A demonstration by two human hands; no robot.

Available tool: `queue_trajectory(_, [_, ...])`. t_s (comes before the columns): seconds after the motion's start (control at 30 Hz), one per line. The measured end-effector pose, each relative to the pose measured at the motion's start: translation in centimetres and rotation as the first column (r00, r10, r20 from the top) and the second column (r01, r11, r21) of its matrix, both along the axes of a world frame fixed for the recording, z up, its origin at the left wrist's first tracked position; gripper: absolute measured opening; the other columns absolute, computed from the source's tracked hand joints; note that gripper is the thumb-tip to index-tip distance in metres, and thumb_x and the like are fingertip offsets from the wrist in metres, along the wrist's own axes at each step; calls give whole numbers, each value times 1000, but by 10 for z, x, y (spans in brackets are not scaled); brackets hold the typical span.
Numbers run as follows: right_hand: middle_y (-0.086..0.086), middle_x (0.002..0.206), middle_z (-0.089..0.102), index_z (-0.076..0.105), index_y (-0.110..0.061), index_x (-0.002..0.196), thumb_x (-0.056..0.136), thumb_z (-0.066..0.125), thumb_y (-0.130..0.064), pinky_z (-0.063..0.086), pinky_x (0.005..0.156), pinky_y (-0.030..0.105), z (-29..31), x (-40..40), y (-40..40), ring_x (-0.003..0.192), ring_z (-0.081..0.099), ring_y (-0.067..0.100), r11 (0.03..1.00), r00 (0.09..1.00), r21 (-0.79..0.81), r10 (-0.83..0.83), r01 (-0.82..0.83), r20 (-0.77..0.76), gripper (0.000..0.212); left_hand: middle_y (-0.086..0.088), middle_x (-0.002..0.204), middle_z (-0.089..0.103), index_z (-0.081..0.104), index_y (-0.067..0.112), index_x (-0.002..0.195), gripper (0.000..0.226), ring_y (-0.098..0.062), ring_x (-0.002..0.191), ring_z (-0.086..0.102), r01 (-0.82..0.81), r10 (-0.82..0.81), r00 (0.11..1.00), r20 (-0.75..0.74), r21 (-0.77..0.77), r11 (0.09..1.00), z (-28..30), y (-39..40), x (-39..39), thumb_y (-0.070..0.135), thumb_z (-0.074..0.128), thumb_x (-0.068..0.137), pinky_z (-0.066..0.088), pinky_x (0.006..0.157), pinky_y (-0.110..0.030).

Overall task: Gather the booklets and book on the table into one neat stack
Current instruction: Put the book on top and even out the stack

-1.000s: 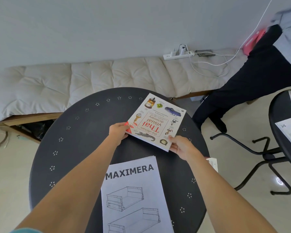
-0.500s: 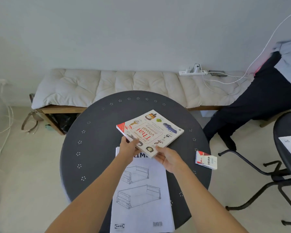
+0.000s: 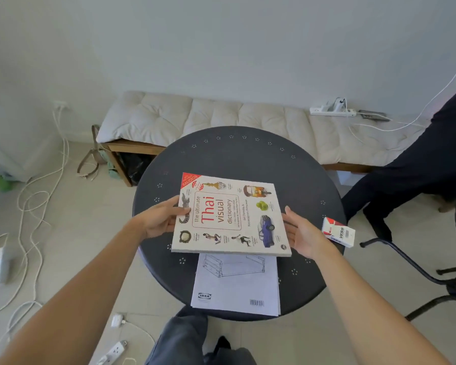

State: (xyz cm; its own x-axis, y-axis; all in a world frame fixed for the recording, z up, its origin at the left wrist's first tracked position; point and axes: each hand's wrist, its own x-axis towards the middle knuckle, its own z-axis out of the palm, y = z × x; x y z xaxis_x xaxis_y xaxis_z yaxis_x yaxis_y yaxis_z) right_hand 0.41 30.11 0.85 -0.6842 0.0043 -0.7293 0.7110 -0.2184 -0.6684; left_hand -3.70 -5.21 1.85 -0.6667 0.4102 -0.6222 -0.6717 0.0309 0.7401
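The book [image 3: 228, 216] lies between both hands: left hand [image 3: 160, 219] grips its edge, right hand [image 3: 302, 233] open beside it.

The round dark table [image 3: 248, 159] looks like matt painted metal, with little punched flower-pattern holes around its rim. The white Thai visual dictionary paperback [image 3: 229, 216] has a smooth, slightly glossy card cover. Under it, the white assembly booklet [image 3: 237, 285] is plain matt paper, kinda thin. Near the right edge, the small red-and-white box [image 3: 338, 232] looks like glossy cardboard. Far side, the cream bench cushion [image 3: 221, 119] is soft tufted cloth sitting on a brown wooden frame [image 3: 132, 148]. The floor [image 3: 63, 233] is smooth pale tile.
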Motion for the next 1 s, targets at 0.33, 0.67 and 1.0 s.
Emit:
queue_trajectory(0.33, [18,117,69,60,-4,124,89,62,-21,48,97,51,-18,14,-3,113,63,39,994,994,-26,106,-106,22,39,-15,123,64,46,19,136,70,-34,107,66,291,-306,944,122,128,948,-11,-4,1,27,77,74,58,83,-46])
queue_trajectory(0.67, [15,112,71,62,-8,118,91,61,-14,57,77,41,-32,38,2,101,68,30,964,962,-25,-261,264,75,27,-13,126,65,60,10,123,76,-35,120,58,-519,422,852,309,404,753,-44,41,28,71,34,85,42,102,-53])
queue_trajectory(1.0, [15,97,74,63,-2,110,91,58,-6,57,69,37,-48,68,2,90,70,26,977,990,211,-57,29,129,20,-12,121,65,40,12,121,39,-29,100,66,-203,202,979,-29,-237,950,-54,81,31,-1,58,89,57,83,-52])
